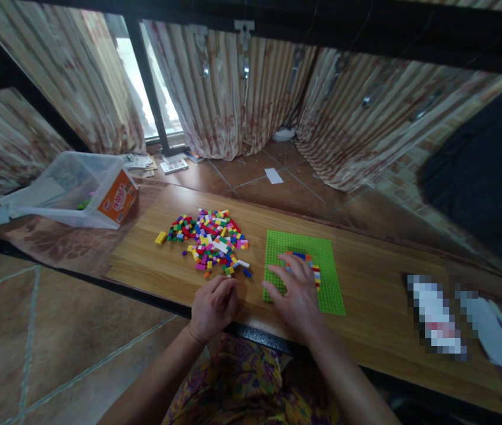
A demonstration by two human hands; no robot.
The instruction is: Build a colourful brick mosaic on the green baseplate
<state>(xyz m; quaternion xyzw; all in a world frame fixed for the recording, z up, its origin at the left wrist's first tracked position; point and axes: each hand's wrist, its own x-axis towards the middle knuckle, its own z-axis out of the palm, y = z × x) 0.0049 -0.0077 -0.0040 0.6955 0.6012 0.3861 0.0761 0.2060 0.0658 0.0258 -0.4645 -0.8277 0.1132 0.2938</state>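
A green studded baseplate (333, 283) lies on the wooden board in front of me. On it sits a low build of toy bricks (316, 277) in blue, orange, red, white and yellow, partly covered by my right hand (297, 289). That hand is over the plate with its fingers spread and nothing visible in them. My left hand (215, 301) rests at the board's near edge, left of the plate, with its fingers curled in. Whether it holds anything is hidden. Just beyond it spreads a loose pile of mixed coloured bricks (215, 236).
A clear plastic bin (69, 212) with an orange label stands at the left end. A yellow brick piece (161, 238) lies apart from the pile. On the right of the wooden board (375, 330) are a blurred-out item (437, 319) and white paper (499, 330).
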